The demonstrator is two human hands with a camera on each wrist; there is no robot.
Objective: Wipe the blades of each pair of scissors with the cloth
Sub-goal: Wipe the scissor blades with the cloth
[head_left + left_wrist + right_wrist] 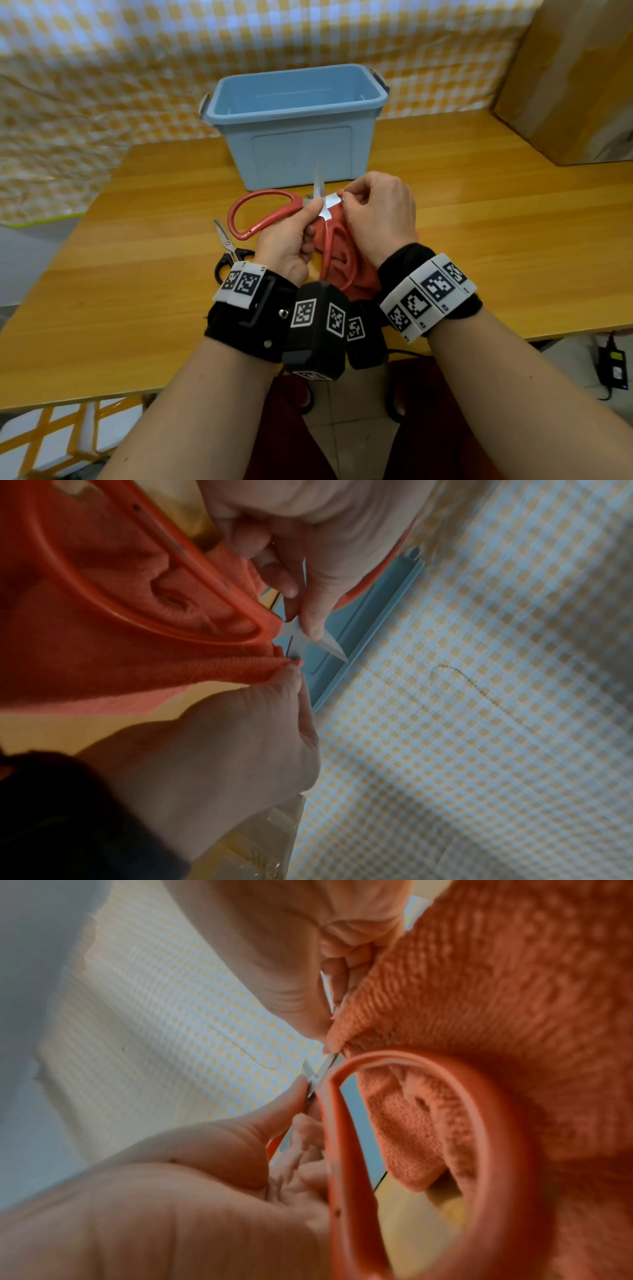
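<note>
The large red-handled scissors [263, 214] are held above the wooden table [154, 274] with the blades spread. My left hand [310, 221] pinches them near the pivot, its thumb lying on the metal [313, 626]. One blade [318, 178] points up, toward the bin. My right hand [346, 202] pinches the orange-red cloth [337, 246] around the other blade, which shows bare only at its base [327, 205]. The cloth hangs down through and behind the near handle loop [346, 1150]. A small black-handled pair of scissors [228, 255] lies on the table left of my left wrist.
A light blue plastic bin [294, 113] stands just behind the hands. A cardboard box [568, 78] sits at the back right corner. A yellow-checked sheet [102, 68] hangs behind the table.
</note>
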